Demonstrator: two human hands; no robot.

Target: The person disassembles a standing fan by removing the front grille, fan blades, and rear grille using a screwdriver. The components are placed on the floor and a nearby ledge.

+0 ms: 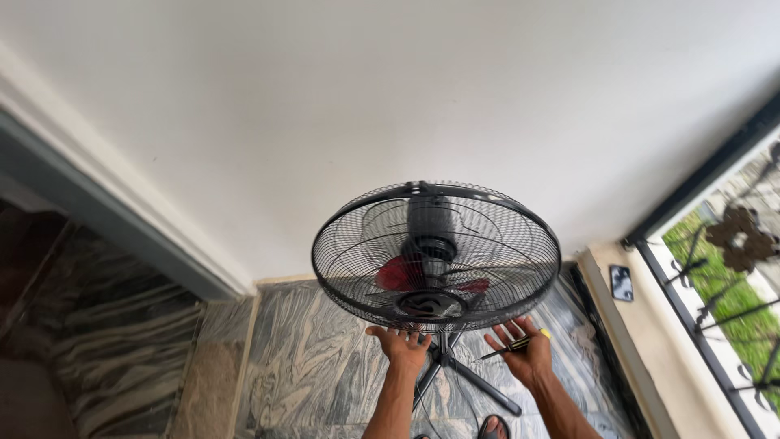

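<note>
Black wire-cage pedestal fan (435,254) stood on the marbled floor (309,358), close to the white wall (390,97); head tilted toward the camera. Red blades (400,273) showed behind the front grille, dark motor housing (431,221) above them. Left hand (400,345) sat directly under the fan cage, fingers spread and loose, fingertips touching the lower rim of the grille, gripping nothing. Right hand (523,351) was just below and right of the cage, palm up, fingers splayed, not touching the grille; a small screwdriver (512,345) with a yellow-tipped handle lay pinned across the palm under the thumb. Fan's black stand legs (479,384) spread out between the two forearms. A wall socket (621,283) sat right of the fan, beside a barred window (731,276).
</note>
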